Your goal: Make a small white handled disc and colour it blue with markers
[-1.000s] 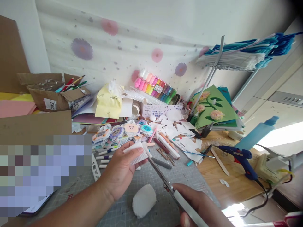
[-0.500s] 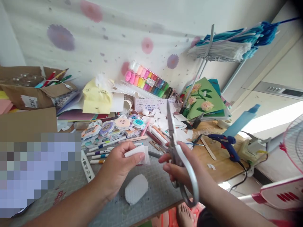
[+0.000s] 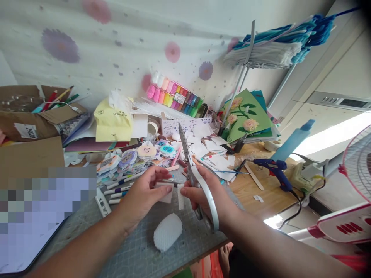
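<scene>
My left hand (image 3: pixel 145 193) pinches a small white piece (image 3: pixel 165 197) between thumb and fingers, above the grey cutting mat (image 3: pixel 127 247). Around the large silver scissors (image 3: pixel 206 193) my right hand (image 3: pixel 207 189) is closed, with the blades pointing up and away. A narrow white strip (image 3: pixel 180 197) hangs at the right thumb tip, just right of the piece in my left hand. Below both hands, a white textured oval piece (image 3: pixel 168 232) lies flat on the mat.
Markers (image 3: pixel 120 190) and sticker cutouts (image 3: pixel 127 157) lie behind my left hand. Paper scraps (image 3: pixel 199 148) spread further back. A blue glue gun (image 3: pixel 272 168) and a fan (image 3: pixel 344 227) are at the right, a cardboard box (image 3: pixel 26 127) at the left.
My right hand has moved left with the scissors, up close to my left hand. A narrow white strip now shows apart from the piece in my left hand. The view has shifted slightly.
</scene>
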`<state>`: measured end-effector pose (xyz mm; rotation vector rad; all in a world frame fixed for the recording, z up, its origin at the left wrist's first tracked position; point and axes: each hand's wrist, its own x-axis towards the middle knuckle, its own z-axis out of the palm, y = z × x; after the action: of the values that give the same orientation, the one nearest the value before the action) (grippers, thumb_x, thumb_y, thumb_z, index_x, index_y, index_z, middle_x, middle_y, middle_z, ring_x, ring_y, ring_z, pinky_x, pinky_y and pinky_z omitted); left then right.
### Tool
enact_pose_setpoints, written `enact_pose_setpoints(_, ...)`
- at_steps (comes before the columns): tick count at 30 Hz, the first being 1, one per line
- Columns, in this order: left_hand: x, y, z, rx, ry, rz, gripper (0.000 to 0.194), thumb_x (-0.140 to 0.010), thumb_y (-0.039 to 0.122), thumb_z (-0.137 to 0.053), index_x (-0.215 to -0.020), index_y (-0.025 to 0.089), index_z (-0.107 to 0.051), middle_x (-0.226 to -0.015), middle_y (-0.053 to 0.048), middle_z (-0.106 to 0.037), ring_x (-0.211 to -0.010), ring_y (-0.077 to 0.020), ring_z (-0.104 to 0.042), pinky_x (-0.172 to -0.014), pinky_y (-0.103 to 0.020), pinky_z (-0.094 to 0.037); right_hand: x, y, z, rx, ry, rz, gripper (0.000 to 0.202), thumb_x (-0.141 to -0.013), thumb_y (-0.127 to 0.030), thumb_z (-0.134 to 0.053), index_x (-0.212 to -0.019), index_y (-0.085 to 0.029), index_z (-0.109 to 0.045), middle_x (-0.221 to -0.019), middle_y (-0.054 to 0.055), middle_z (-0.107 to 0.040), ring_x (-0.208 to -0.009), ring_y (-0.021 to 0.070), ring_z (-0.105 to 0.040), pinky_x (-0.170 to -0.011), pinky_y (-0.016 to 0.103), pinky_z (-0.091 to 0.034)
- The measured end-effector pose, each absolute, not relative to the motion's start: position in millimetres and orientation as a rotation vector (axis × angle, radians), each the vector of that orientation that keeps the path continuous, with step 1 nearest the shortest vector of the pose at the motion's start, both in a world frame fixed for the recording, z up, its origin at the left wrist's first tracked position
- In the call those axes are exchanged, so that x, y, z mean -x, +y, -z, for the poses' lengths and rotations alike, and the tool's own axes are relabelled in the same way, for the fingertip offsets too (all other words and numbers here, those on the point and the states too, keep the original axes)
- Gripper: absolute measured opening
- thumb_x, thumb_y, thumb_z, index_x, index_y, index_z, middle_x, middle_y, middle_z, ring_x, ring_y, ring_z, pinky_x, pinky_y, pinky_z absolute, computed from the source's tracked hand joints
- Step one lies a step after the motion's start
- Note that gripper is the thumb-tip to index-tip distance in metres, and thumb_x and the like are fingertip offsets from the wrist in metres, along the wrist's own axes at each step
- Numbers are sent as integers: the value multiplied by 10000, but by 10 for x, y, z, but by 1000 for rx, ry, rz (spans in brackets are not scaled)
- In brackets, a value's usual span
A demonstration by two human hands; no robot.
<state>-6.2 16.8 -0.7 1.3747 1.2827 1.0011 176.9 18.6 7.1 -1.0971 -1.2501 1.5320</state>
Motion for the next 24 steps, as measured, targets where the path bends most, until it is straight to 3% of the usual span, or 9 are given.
enact_pose_setpoints(3, 104, 151, -37, -1455, 1359, -1106, 286, -784, 409, -664, -1031, 284, -592, -1138, -23, -563, -1096, -263, -485, -798, -306, -421, -1764, 180, -121, 1101, -1267, -1524, 365, -654, -197, -697, -970, -196, -513, -671, -82, -565, -375, 30, -433, -367, 165, -345)
enact_pose_setpoints(7, 30, 20, -75, -1447, 1155, -990, 218, -810, 446, -614, -849, 232, -626, -793, 4, -586, -786, -197, -537, -699, -287, -422, -1739, 130, -238, 1138, -1260, -1531, 360, -633, -184, -699, -942, -191, -514, -669, -80, -570, -377, 24, -429, -374, 159, -342)
enact_pose_setpoints(9, -38, -32, -68, -1368, 1045, -883, 225, -786, 424, -643, -770, 201, -612, -720, 12, -575, -712, -171, -523, -654, -271, -413, -1730, 104, -276, 1108, -1246, -1543, 366, -622, -187, -716, -926, -186, -512, -668, -74, -574, -395, 29, -447, -384, 157, -351)
enact_pose_setpoints(17, -120, -64, -20, -1281, 1011, -836, 154, -758, 299, -649, -689, 182, -577, -690, -4, -632, -683, -166, -562, -654, -271, -415, -1782, 84, -278, 1015, -1274, -1602, 459, -639, -239, -770, -993, -192, -481, -715, -49, -622, -467, 49, -489, -426, 158, -388)
enact_pose_setpoints(24, -58, -46, -40, -1397, 1018, -689, 138, -714, 278, -637, -656, 199, -540, -700, -10, -633, -674, -183, -549, -617, -275, -381, -1797, 94, -309, 1136, -1387, -1523, 398, -641, -122, -653, -1002, -196, -505, -637, -78, -569, -448, 56, -444, -403, 164, -362)
